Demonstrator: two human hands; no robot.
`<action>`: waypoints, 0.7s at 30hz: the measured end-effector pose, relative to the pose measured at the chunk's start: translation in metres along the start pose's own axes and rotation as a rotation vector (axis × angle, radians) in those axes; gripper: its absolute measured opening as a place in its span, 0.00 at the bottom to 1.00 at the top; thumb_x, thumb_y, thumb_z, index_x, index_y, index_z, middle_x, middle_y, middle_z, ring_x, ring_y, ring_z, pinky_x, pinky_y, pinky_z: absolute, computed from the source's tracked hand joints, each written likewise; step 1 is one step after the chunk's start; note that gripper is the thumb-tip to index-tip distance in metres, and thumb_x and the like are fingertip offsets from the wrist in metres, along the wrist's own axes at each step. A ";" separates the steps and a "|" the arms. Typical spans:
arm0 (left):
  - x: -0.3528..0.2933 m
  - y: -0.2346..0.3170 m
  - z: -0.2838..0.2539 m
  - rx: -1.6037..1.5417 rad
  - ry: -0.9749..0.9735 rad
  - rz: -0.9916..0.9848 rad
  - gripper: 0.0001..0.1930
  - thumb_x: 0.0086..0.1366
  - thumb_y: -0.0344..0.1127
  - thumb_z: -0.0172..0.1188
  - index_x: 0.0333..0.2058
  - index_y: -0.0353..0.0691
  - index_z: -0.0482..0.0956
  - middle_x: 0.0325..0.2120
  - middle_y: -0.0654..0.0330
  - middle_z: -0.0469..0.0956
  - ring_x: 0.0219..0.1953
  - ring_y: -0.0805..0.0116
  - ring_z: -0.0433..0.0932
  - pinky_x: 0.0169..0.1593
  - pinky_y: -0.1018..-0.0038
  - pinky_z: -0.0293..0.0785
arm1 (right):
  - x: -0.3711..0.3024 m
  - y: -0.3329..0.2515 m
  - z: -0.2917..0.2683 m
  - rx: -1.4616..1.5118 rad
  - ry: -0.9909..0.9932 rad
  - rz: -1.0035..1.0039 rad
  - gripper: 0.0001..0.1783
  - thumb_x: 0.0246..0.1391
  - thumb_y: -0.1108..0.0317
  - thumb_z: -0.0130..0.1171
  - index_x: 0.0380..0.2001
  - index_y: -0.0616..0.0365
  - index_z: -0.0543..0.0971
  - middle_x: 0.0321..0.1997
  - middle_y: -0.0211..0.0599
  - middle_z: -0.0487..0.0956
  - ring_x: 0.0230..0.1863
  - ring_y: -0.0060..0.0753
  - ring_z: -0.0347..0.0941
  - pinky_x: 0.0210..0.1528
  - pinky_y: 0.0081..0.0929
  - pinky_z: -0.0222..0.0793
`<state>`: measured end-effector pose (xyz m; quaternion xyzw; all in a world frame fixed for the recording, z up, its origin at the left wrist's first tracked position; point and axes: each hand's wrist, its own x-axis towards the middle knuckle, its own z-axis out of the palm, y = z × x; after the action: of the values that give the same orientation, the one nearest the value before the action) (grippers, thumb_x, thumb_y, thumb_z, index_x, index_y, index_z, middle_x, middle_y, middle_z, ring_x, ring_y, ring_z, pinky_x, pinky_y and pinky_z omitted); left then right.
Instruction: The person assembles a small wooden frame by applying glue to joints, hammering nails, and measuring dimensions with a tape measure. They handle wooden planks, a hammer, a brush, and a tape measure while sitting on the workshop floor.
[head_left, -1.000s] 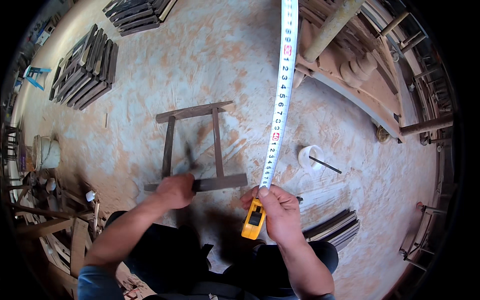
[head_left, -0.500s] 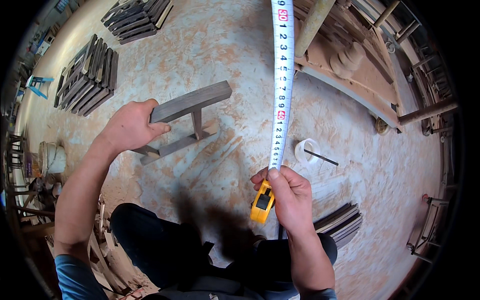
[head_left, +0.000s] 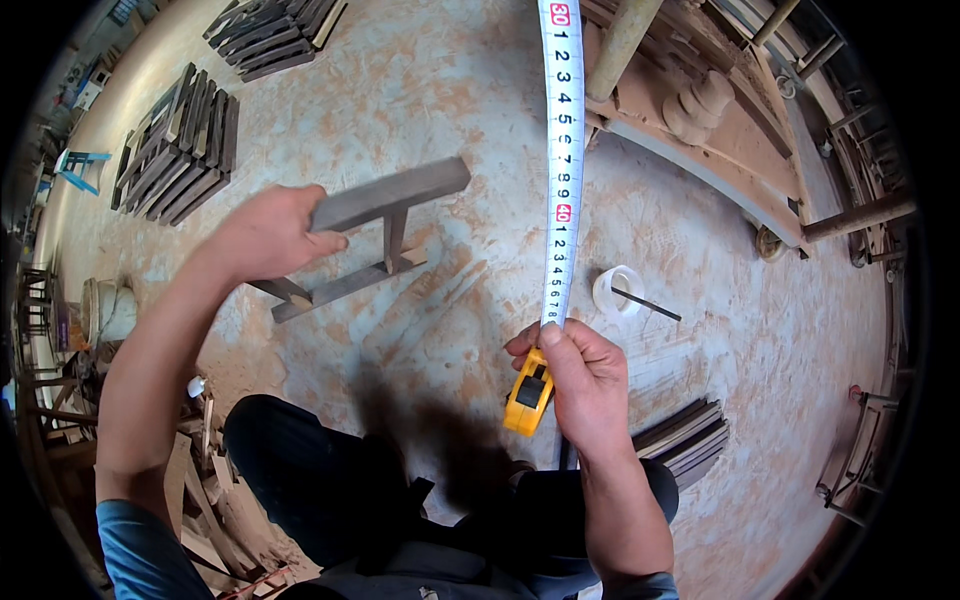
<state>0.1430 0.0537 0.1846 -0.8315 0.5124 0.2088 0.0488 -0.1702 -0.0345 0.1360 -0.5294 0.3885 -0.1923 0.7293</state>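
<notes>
left hand [head_left: 275,232] is clasping a dark, ladder-shaped wooden frame [head_left: 395,238], likely stiff, by its upper rail [head_left: 400,193]; right hand's [head_left: 587,385] fingers are pinching a yellow, boxy tape measure [head_left: 527,400], its white blade [head_left: 564,185] likely springy

I'm seeing light washing the floor [head_left: 470,320] | shadows [head_left: 440,450] are pooling between the knees [head_left: 290,460] | tape blade [head_left: 563,130] is gleaming | left hand [head_left: 272,235] is blurring slightly | edges are bending

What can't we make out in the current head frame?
Head view:
Long white tape blade: far end, cut off by the top edge.
Dark grey wooden frame: upper rail's left end, hidden behind the left hand.
Boxy yellow tape measure: blade mouth, covered by the right hand.
Pale round bucket: contents, too small and dim.
</notes>
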 end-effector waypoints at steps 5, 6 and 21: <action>-0.002 -0.004 0.004 0.004 -0.022 -0.025 0.24 0.55 0.50 0.63 0.34 0.29 0.76 0.26 0.41 0.78 0.33 0.42 0.77 0.38 0.57 0.73 | 0.004 0.001 -0.002 -0.002 0.013 0.005 0.14 0.64 0.63 0.51 0.32 0.62 0.81 0.31 0.33 0.80 0.32 0.20 0.72 0.37 0.22 0.69; -0.001 -0.004 0.003 -0.034 -0.023 -0.024 0.24 0.54 0.50 0.63 0.35 0.29 0.76 0.26 0.41 0.78 0.33 0.42 0.77 0.38 0.58 0.73 | 0.003 0.001 -0.002 0.019 0.024 0.014 0.14 0.64 0.63 0.52 0.32 0.61 0.82 0.29 0.30 0.78 0.31 0.17 0.70 0.37 0.19 0.67; -0.025 -0.021 0.008 -0.141 0.175 -0.030 0.24 0.56 0.53 0.61 0.40 0.37 0.78 0.29 0.47 0.80 0.31 0.48 0.80 0.37 0.61 0.76 | 0.011 0.007 0.001 0.013 0.015 0.049 0.14 0.64 0.63 0.51 0.32 0.62 0.80 0.30 0.34 0.80 0.32 0.21 0.73 0.37 0.22 0.70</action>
<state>0.1492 0.0867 0.1846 -0.8556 0.4861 0.1704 -0.0517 -0.1636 -0.0390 0.1261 -0.5135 0.4055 -0.1808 0.7343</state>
